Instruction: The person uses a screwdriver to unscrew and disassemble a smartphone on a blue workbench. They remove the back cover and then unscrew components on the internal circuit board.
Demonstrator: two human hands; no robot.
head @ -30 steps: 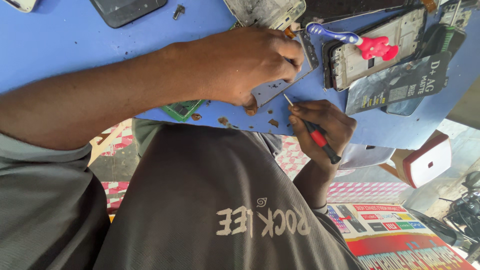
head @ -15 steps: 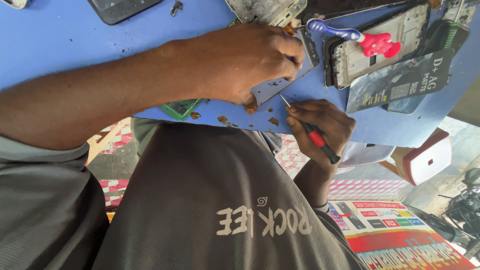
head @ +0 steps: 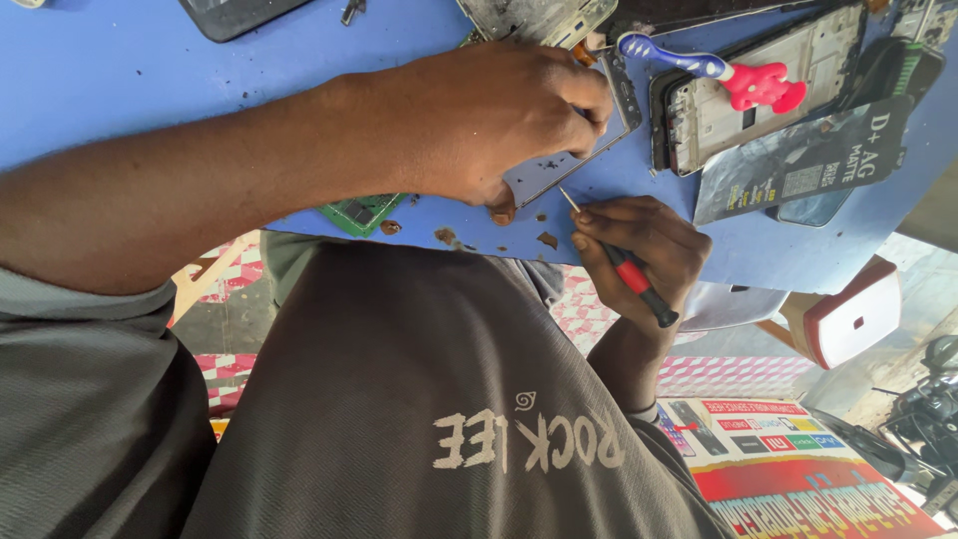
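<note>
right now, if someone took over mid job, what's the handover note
Left hand: fingers pressed down on the grey phone frame, pinning it to the blue table.
Right hand: gripping the red-and-black screwdriver, tip at the frame's lower edge.
Nearby: green circuit board at the table edge, a second phone frame with a pink-and-blue tool lying on it, brown crumbs below the tip.
Done: the frame looks stripped.
Left: whatever the tip is working on; hidden by the hand.
</note>
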